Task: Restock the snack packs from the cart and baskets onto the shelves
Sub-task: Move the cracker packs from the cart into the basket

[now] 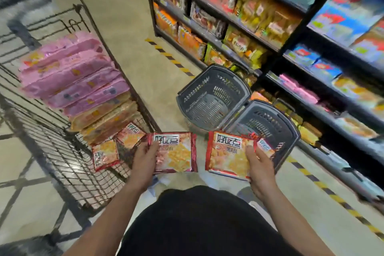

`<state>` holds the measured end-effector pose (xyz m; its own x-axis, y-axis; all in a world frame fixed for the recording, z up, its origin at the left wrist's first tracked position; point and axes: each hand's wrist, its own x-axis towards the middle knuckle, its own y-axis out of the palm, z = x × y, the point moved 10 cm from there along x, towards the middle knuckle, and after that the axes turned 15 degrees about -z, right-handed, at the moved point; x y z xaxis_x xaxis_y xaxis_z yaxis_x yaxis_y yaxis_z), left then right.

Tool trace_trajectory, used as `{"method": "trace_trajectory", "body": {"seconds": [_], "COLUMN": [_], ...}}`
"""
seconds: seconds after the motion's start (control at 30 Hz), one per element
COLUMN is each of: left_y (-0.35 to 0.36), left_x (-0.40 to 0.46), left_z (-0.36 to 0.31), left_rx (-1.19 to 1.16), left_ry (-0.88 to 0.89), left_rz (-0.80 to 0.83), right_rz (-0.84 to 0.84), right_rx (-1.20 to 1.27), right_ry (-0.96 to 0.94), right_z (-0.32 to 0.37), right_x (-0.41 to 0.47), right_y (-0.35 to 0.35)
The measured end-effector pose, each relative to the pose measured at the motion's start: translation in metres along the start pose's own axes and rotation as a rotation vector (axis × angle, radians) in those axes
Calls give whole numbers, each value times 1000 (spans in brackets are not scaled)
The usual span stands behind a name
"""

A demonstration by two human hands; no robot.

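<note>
- We hold a red-edged foil cracker pack (173,153) in our left hand (143,158), thumb curled over its left edge and fingers hidden beneath it.
- Our right hand (258,164) grips a second red-edged cracker pack (227,154), thumb pressed on its face; another pack (266,147) of the same kind peeks out behind it, apparently in the same grip.
- Both loads hang in front of us over the floor, between the black wire cart (62,151) and the dark shelving (311,89), so none of these is shelved yet.
- Plenty is left in the cart: a leaning row of pink snack packs (70,77), orange-tan packs (104,118) below them, and two more red cracker packs (116,145) at the near end.
- The two grey plastic baskets (214,97) on the floor by the shelves look emptied, though the nearer one is partly hidden by our right-hand packs.
- We judge the job to be somewhere midway: baskets done, cart still well stocked, shelves already fairly full.
</note>
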<state>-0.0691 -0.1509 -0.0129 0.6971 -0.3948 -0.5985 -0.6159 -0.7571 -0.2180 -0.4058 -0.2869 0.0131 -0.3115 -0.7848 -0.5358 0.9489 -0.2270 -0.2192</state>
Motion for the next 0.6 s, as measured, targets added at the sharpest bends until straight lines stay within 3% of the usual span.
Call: {"method": "trace_trajectory", "body": {"seconds": [0.33, 0.6], "left_y": [174, 255], "left_x": [-58, -84], "left_z": [30, 41], "left_rx": [300, 505], "left_ry": [94, 144], "left_rz": [202, 237], "right_rz": [-134, -390], "right_rx": [56, 161], "right_ry": [159, 273], "right_z": [-40, -95], "right_x": [72, 101], "right_y": [-169, -241]}}
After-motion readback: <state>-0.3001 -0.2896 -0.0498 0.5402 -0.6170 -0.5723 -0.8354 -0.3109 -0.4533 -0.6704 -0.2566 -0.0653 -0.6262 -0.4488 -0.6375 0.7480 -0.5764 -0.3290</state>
